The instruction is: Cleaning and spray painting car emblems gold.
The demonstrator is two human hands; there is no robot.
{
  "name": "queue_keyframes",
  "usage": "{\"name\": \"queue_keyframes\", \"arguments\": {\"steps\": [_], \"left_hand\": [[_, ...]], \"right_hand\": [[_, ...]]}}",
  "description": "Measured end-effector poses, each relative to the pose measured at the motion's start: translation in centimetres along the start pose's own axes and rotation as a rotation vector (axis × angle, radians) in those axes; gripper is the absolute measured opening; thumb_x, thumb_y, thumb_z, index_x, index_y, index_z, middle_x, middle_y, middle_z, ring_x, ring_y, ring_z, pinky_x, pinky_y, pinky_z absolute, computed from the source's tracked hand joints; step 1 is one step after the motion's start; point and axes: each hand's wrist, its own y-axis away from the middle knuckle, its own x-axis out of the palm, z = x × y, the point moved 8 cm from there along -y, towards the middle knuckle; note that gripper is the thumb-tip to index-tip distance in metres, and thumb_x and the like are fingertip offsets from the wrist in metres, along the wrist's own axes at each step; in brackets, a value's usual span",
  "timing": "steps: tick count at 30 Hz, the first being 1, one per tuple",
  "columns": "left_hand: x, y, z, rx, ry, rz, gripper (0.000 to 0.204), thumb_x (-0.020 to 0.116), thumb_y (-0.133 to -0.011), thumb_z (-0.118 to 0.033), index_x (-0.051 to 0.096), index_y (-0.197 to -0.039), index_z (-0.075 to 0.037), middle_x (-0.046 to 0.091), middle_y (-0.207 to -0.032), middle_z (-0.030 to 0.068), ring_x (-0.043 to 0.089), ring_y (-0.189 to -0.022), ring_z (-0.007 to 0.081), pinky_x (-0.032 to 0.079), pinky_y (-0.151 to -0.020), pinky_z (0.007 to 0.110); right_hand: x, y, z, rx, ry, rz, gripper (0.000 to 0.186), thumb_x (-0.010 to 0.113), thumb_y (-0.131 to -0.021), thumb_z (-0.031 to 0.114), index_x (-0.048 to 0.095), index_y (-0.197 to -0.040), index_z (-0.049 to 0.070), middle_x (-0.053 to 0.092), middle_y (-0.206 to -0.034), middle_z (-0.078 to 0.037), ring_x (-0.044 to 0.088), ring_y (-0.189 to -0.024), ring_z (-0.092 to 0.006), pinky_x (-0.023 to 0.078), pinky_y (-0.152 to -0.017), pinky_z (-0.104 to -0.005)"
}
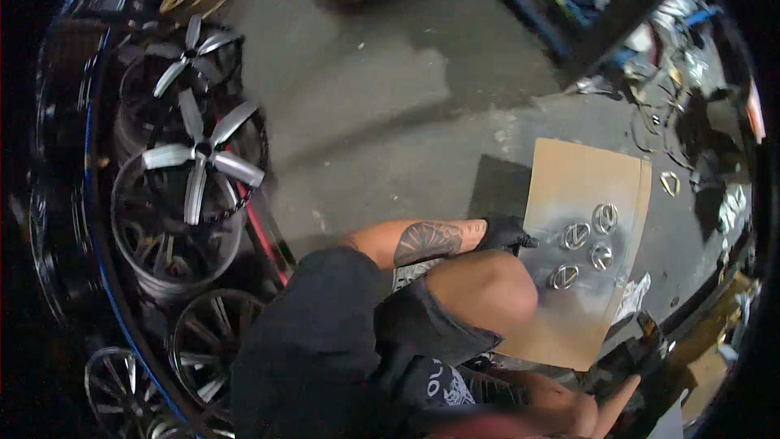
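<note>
I am looking down at a crouching person's knee and arms; the left hand [504, 233], in a black glove, reaches out to the edge of a flat cardboard sheet [569, 171] on the concrete floor [366, 89]; four round silver caps [582, 247] lie on the card, close together, in a grey patch of spray. I think the step in hand is setting or fixing the caps on the card, with the paint already on; this is my guess from how things lie. The next move would need a soft touch, so the wet-looking tops are not smeared, and a grip by the rim only.

The gloved fingers look curled in, partly closed, resting at the card's left edge just beside the caps; I cannot tell if they pinch anything. The right hand [597, 410] is low in the picture, bare, fingers loosely spread near a dark object [642, 349]; I cannot tell if it holds it.

Silver spoked wheels [199, 162] are stacked on the left, well apart from the card.
</note>
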Motion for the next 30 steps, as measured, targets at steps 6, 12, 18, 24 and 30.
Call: {"name": "queue_keyframes", "arguments": {"steps": [6, 12, 18, 24, 30], "left_hand": [[-1.1, 3.6, -0.7, 0.314, -0.241, -0.085, 0.023, 0.061, -0.090, -0.021, 0.059, -0.105, -0.003, 0.061, -0.078, 0.0054, 0.060, -0.073, 0.0140, 0.049, -0.064, 0.033], [-6.5, 8.4, 3.4, 0.546, -0.411, -0.259, 0.032, 0.062, -0.088, -0.023, 0.057, -0.111, -0.001, 0.061, -0.092, 0.0093, 0.060, -0.081, 0.0185, 0.048, -0.073, 0.034], [-12.5, 13.8, 7.6, 0.695, -0.438, -0.461, 0.041, 0.064, -0.086, -0.025, 0.054, -0.117, 0.000, 0.061, -0.106, 0.0131, 0.061, -0.090, 0.0231, 0.048, -0.082, 0.035], [-13.9, 19.2, 13.3, 0.770, 0.494, -0.589, 0.048, 0.065, -0.083, -0.025, 0.053, -0.121, 0.002, 0.061, -0.113, 0.0173, 0.061, -0.095, 0.0277, 0.047, -0.088, 0.036], [-12.2, 16.9, 19.8, 0.562, -0.170, -1.103, 0.044, 0.060, -0.086, -0.023, 0.052, -0.122, 0.001, 0.061, -0.112, 0.0192, 0.060, -0.099, 0.0284, 0.045, -0.091, 0.038]], "right_hand": [[-0.6, -3.7, 8.8, -0.175, 0.012, 0.051, 0.042, 0.061, -0.089, 0.018, 0.052, -0.126, 0.001, 0.059, -0.115, -0.009, 0.054, -0.109, -0.0208, 0.042, -0.095, -0.0329], [-0.6, -1.4, 21.8, -0.368, -0.018, 0.009, 0.043, 0.061, -0.089, 0.015, 0.050, -0.128, 0.001, 0.057, -0.119, -0.010, 0.052, -0.112, -0.0212, 0.040, -0.098, -0.0329], [2.0, 3.0, 39.1, -0.707, 0.120, 0.221, 0.048, 0.060, -0.088, 0.007, 0.043, -0.133, 0.002, 0.050, -0.130, -0.011, 0.045, -0.122, -0.0214, 0.034, -0.105, -0.0336], [18.9, 13.2, 56.7, -1.087, 0.289, 0.790, 0.053, 0.067, -0.084, 0.012, 0.044, -0.131, 0.001, 0.052, -0.128, -0.015, 0.048, -0.120, -0.0246, 0.037, -0.101, -0.0370], [30.7, 8.8, 58.0, -1.259, 0.299, 0.867, 0.052, 0.068, -0.084, 0.016, 0.045, -0.129, 0.002, 0.055, -0.122, -0.015, 0.052, -0.114, -0.0240, 0.040, -0.097, -0.0355]]}}
